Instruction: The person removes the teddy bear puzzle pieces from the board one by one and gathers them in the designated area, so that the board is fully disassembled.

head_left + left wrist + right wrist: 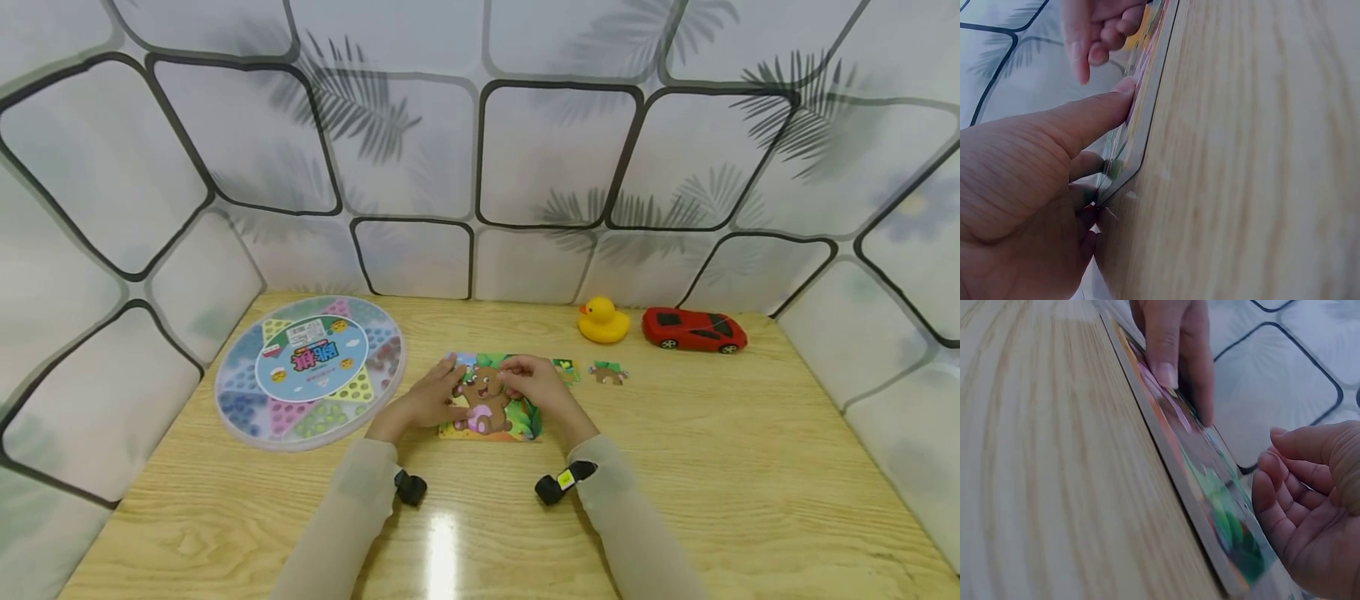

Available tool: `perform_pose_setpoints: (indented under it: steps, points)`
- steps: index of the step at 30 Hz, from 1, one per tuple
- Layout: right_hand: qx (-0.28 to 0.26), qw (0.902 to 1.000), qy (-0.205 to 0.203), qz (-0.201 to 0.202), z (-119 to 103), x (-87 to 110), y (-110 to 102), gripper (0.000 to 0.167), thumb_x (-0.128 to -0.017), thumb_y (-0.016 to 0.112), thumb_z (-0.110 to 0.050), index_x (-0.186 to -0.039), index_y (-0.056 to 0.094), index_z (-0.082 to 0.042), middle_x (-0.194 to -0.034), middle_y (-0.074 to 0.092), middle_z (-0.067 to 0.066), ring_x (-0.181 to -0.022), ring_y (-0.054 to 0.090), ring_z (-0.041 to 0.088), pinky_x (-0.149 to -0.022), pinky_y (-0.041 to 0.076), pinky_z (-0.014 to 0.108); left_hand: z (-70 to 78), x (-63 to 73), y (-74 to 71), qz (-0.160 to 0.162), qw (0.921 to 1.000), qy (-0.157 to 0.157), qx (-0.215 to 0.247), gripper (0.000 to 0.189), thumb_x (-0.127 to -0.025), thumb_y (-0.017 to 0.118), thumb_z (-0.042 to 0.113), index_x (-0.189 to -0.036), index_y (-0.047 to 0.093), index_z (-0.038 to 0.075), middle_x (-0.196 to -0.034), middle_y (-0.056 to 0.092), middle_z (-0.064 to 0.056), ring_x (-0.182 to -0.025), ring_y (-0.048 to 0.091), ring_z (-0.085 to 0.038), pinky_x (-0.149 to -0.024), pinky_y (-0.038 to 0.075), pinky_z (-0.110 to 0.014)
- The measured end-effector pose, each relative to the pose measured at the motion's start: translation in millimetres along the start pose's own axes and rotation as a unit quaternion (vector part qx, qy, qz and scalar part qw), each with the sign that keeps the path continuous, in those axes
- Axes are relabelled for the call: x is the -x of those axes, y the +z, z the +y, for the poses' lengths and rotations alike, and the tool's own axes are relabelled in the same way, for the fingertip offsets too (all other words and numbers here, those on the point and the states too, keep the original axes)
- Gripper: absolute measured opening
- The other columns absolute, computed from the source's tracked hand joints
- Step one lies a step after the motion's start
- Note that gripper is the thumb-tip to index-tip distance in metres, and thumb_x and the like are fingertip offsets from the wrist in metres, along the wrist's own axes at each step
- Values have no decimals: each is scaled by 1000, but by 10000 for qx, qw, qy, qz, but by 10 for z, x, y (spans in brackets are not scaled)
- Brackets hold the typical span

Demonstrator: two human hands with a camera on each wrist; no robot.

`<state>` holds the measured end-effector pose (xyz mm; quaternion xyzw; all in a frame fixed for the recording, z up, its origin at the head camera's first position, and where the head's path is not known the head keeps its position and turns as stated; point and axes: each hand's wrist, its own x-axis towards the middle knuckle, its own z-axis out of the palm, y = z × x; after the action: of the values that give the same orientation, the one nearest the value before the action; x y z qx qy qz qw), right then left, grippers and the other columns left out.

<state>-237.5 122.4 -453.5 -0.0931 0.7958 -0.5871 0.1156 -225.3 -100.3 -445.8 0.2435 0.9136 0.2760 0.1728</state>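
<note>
A bear jigsaw puzzle (pixel 489 423) in a thin tray lies flat on the table, its grey edge (pixel 1150 119) showing in the left wrist view. My left hand (pixel 431 398) rests along its left side, thumb pressing on the picture and the other fingers near the border. Over the upper right part of the puzzle is my right hand (pixel 542 385). Its fingers (pixel 1266 487) are loosely bent in the right wrist view, with nothing visible between them. Just right of that hand lie puzzle pieces (pixel 567 368), partly covered by it, and a separate brown-and-green piece (pixel 609 373).
On the left of the wooden table (pixel 750 467) lies a round Chinese checkers set (pixel 311 358). A yellow rubber duck (pixel 602 321) and a red toy car (pixel 693 330) stand at the back right. Patterned fabric walls (pixel 555 158) enclose the back and sides.
</note>
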Motion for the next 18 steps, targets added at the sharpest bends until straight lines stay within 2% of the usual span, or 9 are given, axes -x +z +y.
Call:
perform_pose_setpoints:
  steps: [4,8,18]
  points:
    - [-125,9998,83,-152,-80,-64,137,29,-92,62,-9,-113,61,10,-84,65,16,-64,60,12,-60,53,28,3,5,2,2,10000,23,20,79,-91,63,31,-149,19,-3,-156,1,-23,-144,-1,-34,-114,12,-48]
    - [-132,9996,226,-106,-59,-154,230,26,-90,63,-11,-110,64,6,-82,66,11,-62,60,10,-55,51,24,-2,-3,14,-8,10000,25,28,79,-92,63,31,-149,19,-3,-156,1,-23,-144,-1,-34,-114,12,-47]
    - [56,9995,313,-45,-14,-241,307,23,-89,66,-13,-107,66,0,-83,65,9,-63,60,12,-55,52,25,-23,-3,0,-55,10000,-73,19,81,-92,62,33,-150,17,-1,-156,-1,-20,-144,-2,-32,-114,12,-47]
